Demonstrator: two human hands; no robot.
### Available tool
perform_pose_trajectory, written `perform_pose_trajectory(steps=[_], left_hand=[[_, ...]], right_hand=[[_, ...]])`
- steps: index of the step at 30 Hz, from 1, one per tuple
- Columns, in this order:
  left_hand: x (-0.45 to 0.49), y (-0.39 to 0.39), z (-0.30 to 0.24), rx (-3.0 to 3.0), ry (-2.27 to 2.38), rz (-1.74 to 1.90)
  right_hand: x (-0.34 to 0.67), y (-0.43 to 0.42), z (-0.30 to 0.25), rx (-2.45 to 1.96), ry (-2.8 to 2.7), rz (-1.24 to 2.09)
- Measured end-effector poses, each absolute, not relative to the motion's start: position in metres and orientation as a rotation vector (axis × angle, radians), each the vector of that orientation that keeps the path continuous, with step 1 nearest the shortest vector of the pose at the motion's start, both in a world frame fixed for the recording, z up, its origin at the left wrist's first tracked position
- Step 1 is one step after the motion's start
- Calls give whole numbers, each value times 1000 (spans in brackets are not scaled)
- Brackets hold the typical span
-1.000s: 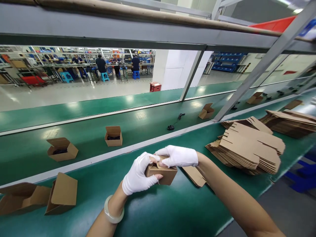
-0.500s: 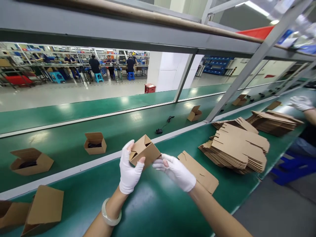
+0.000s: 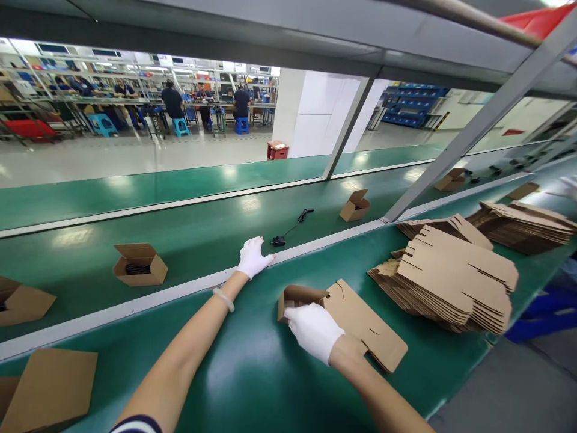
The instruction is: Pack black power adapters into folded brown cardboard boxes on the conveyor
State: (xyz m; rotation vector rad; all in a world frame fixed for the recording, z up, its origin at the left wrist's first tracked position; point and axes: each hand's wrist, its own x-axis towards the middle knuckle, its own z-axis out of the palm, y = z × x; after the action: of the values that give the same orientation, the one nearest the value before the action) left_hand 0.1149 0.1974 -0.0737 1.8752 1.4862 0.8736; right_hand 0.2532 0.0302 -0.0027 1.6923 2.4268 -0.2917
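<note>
My left hand (image 3: pixel 253 257), in a white glove with bare fingertips, reaches over the belt's pale edge strip. Its thumb and fingers are apart and nothing is between them. Just beyond its fingers lies a black power adapter (image 3: pixel 278 240) with its cord (image 3: pixel 297 225) stretched out behind. My right hand (image 3: pixel 314 331), gloved too, grips a small open cardboard box (image 3: pixel 285 299) at its near side; part of the box is hidden by the hand. Beside that hand lies a flat, unfolded carton (image 3: pixel 356 319) on the green work surface.
A tall pile of flat cartons (image 3: pixel 455 282) stands to the right, with another stack (image 3: pixel 527 225) behind it. Open boxes (image 3: pixel 140 267) holding black cords sit on the belt (image 3: pixel 211 240). Slanted metal posts (image 3: pixel 478 120) rise beyond the work surface. A co-worker's blurred hand (image 3: pixel 568 186) shows far right.
My left hand has let go of the box and moved forward towards the adapter. My right hand now holds the box, lower and with its opening showing. Boxes on the belt have shifted left.
</note>
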Motion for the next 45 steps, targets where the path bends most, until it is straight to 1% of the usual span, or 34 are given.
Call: perform_pose_trajectory(steps=[5,8,11,13,16,18,19,21,23,26,28,31,34,37,39,41,45], left_hand=[[141,230,-82,1813,1579,815],[136,230,-83,1752,1549,901],[118,224,-75,1683,1444,1069],[106,218,-61,1633,1345,1208],[91,206,-28,1570,1181,1403],[85,192,2,1508,1021,1529],[83,182,18,1452,896,1586],[81,157,48,1293,586,1653],[79,128,73,1162,378,1638],[77,87,96,1095,299,1616],[72,69,102,1069,296,1623],[61,55,101,1027,334,1658],[46,47,89,1011,434,1686],[40,35,67,1012,582,1602],[43,26,50,1044,691,1499],[48,17,37,1105,811,1426],[59,7,28,1260,949,1376]], right_hand=[[243,49,-5,1664,2320,-405],[244,52,-2,1672,2331,-405],[244,43,3,1758,2352,-359],[244,33,10,1881,2350,-293],[243,21,24,2083,2375,-174],[239,19,33,2167,2484,-196],[235,20,37,2192,2557,-261],[222,25,41,2195,2680,-487],[204,31,42,2126,2728,-815],[173,34,39,1854,2695,-1417],[155,30,34,1678,2666,-1749],[145,17,31,1642,2662,-2036],[158,9,38,1845,2622,-2343],[178,8,53,2004,2515,-2746],[187,10,62,2032,2474,-2880],[189,11,66,2108,2487,-2804],[186,9,63,2297,2723,-2172]])
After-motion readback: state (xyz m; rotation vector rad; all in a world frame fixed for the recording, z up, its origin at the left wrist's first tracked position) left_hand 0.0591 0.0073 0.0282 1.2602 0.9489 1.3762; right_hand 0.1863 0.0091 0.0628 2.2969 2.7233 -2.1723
